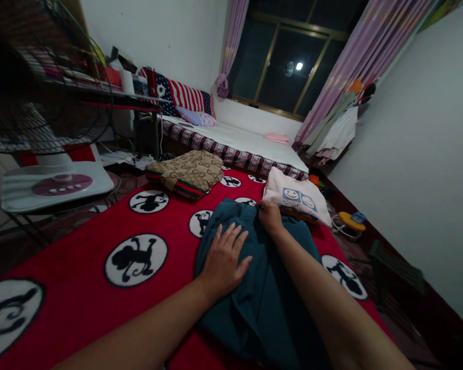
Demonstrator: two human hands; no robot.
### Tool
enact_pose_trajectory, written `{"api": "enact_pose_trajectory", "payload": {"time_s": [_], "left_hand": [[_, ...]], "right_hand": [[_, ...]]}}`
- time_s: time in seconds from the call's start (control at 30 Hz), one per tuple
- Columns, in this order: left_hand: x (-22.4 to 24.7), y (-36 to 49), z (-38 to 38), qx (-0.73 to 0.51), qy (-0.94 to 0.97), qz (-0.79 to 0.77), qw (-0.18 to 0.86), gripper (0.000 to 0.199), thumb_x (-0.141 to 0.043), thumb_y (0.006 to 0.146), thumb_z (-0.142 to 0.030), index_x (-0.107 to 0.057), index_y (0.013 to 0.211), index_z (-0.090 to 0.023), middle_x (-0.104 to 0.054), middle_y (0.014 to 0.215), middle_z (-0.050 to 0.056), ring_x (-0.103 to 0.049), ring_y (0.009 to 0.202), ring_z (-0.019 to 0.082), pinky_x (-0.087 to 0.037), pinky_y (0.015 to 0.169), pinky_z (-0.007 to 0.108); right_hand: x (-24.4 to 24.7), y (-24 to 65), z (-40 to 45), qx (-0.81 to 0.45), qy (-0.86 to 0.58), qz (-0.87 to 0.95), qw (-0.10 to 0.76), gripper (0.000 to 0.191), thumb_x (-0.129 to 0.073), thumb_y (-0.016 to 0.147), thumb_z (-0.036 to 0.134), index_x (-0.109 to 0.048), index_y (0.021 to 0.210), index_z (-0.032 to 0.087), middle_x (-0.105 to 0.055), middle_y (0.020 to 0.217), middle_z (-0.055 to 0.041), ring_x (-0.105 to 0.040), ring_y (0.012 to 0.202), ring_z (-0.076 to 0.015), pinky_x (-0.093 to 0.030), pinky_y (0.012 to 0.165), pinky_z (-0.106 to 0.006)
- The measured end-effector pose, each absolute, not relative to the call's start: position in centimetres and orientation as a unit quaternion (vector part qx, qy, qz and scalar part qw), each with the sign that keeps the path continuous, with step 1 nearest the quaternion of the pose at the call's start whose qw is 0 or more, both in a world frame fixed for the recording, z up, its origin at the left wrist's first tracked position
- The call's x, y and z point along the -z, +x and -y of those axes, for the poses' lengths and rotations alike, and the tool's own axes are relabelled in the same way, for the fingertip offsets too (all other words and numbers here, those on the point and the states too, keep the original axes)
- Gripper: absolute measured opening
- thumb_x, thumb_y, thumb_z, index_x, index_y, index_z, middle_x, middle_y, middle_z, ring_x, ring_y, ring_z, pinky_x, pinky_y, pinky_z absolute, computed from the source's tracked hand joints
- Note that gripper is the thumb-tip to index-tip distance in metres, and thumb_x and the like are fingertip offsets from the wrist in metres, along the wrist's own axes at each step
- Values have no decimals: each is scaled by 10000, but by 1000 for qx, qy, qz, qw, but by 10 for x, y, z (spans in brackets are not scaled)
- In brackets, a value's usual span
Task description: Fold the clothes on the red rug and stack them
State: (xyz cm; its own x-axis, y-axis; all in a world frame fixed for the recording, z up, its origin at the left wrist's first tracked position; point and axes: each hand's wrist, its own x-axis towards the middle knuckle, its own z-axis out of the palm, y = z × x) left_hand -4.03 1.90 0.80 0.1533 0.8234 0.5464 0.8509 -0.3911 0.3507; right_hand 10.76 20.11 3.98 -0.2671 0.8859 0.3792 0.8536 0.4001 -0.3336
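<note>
A dark teal garment lies in folds on a red blanket printed with black figures in white circles. My left hand rests flat on the garment's left part, fingers spread, holding nothing. Higher up and to the right, my right hand has its fingers closed on the cloth near the far edge. Just beyond that hand sits a folded pale pink garment with blue smiley prints. A tan patterned garment with green and red trim lies folded farther back, left of centre.
At left are a fan on a white base and a cluttered desk. A second bed with pillows stands under the window. On the right are a yellow stool, a dark chair and hanging clothes.
</note>
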Motion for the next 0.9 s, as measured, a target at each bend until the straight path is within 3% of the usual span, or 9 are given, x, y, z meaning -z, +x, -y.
{"api": "enact_pose_trajectory", "payload": {"time_s": [0.2, 0.33, 0.43, 0.57, 0.63, 0.73, 0.9], "left_hand": [[0, -38, -29, 264, -766, 586, -24, 576, -435, 917, -489, -483, 1355, -118, -450, 1443, 140, -362, 1369, 274, -193, 1167, 508], [0, -42, -32, 259, -769, 584, -33, 558, -466, 909, -462, -503, 1338, -106, -459, 1434, 149, -371, 1362, 284, -210, 1157, 514], [0, -46, -32, 305, -764, 567, -35, 507, -518, 892, -410, -531, 1314, -128, -464, 1428, 154, -385, 1349, 297, -251, 1135, 519], [-2, -50, -33, 394, -791, 465, -52, 301, -547, 882, -255, -640, 1165, -219, -537, 1369, 67, -381, 1351, 249, -303, 1119, 478], [-4, -52, -35, 398, -830, 384, -72, 244, -532, 883, -190, -683, 1070, -232, -607, 1281, 38, -396, 1338, 226, -322, 1114, 449], [-10, -55, -40, 322, -891, 299, -110, 357, -490, 841, -40, -703, 1045, -241, -654, 1202, 31, -459, 1285, 212, -370, 1081, 409], [-19, -65, -42, 224, -913, 301, -159, 508, -496, 769, 42, -683, 1118, -277, -607, 1265, 41, -524, 1209, 189, -416, 1019, 326]], "right_hand": [[-26, 108, -214, -72, -588, 765, 253, 337, -518, 691, 31, -743, 924, 124, -741, 935, -112, -673, 936, -258, -488, 869, -322], [-32, 118, -196, -118, -577, 768, 252, 381, -574, 703, 54, -703, 1045, 165, -730, 1011, -65, -679, 906, -196, -500, 850, -280], [-40, 137, -152, -135, -554, 764, 303, 367, -579, 749, 115, -658, 1105, 161, -693, 1096, -79, -673, 884, -165, -514, 809, -267], [-45, 165, -55, -180, -492, 766, 373, 178, -563, 803, 194, -682, 934, 175, -699, 918, -47, -648, 823, -163, -500, 762, -275], [-45, 174, -5, -209, -502, 765, 347, 135, -568, 827, 237, -679, 884, 186, -686, 829, -25, -633, 763, -156, -479, 699, -260], [-42, 178, 52, -243, -491, 788, 282, 95, -595, 840, 260, -664, 824, 197, -658, 777, -7, -611, 728, -145, -447, 666, -251], [-32, 169, 92, -175, -470, 830, 244, 142, -695, 794, 306, -647, 894, 218, -637, 809, -10, -586, 754, -166, -401, 678, -279]]}}
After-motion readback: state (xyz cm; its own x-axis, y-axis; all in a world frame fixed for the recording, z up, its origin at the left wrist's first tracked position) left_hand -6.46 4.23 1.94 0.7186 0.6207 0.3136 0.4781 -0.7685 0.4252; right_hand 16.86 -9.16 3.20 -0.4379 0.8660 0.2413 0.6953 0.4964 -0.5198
